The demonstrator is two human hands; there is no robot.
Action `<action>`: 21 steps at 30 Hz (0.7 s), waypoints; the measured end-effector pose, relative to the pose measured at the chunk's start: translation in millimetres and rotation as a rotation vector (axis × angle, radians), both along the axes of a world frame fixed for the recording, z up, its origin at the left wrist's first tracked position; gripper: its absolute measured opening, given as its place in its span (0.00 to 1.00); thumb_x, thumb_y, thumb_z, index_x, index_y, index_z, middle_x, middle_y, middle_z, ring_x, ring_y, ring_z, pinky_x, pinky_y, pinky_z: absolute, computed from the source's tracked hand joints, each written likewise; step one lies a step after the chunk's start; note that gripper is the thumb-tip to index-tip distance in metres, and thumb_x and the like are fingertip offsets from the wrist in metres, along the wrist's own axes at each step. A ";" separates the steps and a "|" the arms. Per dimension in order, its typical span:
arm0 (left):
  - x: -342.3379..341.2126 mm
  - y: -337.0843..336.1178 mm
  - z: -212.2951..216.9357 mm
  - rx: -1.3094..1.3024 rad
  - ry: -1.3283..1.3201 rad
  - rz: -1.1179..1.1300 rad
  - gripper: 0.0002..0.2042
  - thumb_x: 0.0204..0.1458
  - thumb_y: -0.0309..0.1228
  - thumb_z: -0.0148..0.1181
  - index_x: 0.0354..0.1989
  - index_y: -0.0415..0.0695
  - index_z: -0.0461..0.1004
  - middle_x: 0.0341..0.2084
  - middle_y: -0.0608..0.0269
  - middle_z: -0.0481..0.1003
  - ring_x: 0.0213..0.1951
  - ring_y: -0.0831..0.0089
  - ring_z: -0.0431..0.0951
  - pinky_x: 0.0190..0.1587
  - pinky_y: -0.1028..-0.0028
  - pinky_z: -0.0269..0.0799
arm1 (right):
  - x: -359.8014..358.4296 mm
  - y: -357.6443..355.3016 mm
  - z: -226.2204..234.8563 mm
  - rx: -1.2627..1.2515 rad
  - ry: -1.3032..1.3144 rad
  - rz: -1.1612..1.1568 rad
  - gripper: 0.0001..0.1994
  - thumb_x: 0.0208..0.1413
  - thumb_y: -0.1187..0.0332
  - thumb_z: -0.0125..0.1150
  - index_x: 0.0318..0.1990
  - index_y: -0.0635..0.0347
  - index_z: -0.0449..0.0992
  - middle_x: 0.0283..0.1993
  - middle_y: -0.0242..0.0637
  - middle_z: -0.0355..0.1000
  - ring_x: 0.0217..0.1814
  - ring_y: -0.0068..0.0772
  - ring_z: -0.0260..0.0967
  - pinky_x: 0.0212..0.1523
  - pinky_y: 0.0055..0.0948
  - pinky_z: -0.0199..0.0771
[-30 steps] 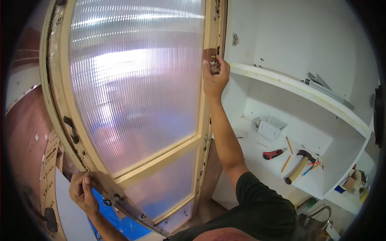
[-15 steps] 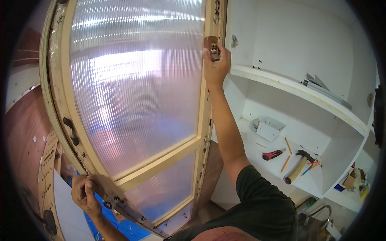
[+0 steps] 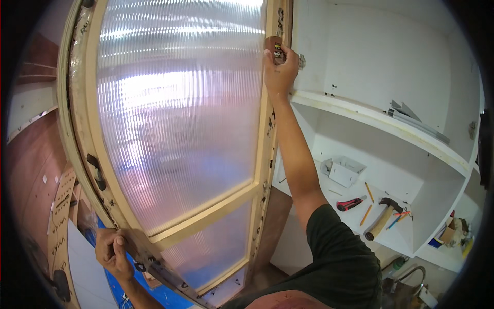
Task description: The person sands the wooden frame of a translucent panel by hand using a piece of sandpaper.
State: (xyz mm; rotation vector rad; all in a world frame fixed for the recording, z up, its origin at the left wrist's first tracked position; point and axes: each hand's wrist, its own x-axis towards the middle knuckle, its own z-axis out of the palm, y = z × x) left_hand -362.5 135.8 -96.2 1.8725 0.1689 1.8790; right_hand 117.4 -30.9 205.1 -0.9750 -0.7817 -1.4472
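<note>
A tall wooden door frame (image 3: 206, 212) with clear ribbed panels (image 3: 180, 123) stands before me, its ribs running lengthwise and catching bright reflections. High on its right stile, my right hand (image 3: 281, 76) presses a brown piece of sandpaper (image 3: 272, 41) with a small printed label against the wood. Thumb and fingers are closed around the piece. At the lower left edge of the frame is my left hand (image 3: 114, 252), fingers curled in and thumb laid over them; whatever they hold is hidden. A black fitting (image 3: 96, 171) sits on the left side of the frame.
To the right is an open white cabinet (image 3: 381, 121) with metal strips (image 3: 419, 123) on its upper shelf. Lower down lie a hammer (image 3: 381, 221), a red utility knife (image 3: 350, 204), pencils (image 3: 366, 215) and a white box (image 3: 346, 172). Blue sheeting (image 3: 172, 297) covers floor at lower left.
My right hand has slid a little upward along the right stile with the sandpaper. The whole door frame sits slightly further right in view. My left hand stays at the frame's edge.
</note>
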 end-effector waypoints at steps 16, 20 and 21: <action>17.7 18.8 -17.1 -0.153 -0.251 -0.042 0.45 0.52 0.51 0.67 0.72 0.35 0.59 0.65 0.47 0.63 0.68 0.56 0.63 0.65 0.59 0.61 | 1.5 2.7 113.8 -0.031 0.034 -0.018 0.25 0.52 0.61 0.72 0.52 0.70 0.76 0.54 0.55 0.70 0.56 0.54 0.73 0.58 0.44 0.74; 28.1 4.8 4.7 -0.206 -0.184 -0.153 0.47 0.51 0.54 0.67 0.72 0.33 0.58 0.69 0.45 0.59 0.71 0.54 0.61 0.70 0.57 0.56 | 9.4 -3.9 139.3 -0.034 0.021 -0.107 0.26 0.53 0.58 0.72 0.52 0.71 0.77 0.54 0.56 0.71 0.56 0.54 0.74 0.59 0.45 0.74; 21.2 8.8 0.7 -0.203 -0.115 -0.141 0.48 0.51 0.54 0.67 0.73 0.33 0.57 0.70 0.45 0.58 0.71 0.53 0.60 0.71 0.56 0.55 | 10.6 -2.6 143.3 -0.020 0.008 -0.120 0.26 0.53 0.58 0.73 0.52 0.71 0.77 0.54 0.56 0.72 0.56 0.54 0.74 0.59 0.45 0.74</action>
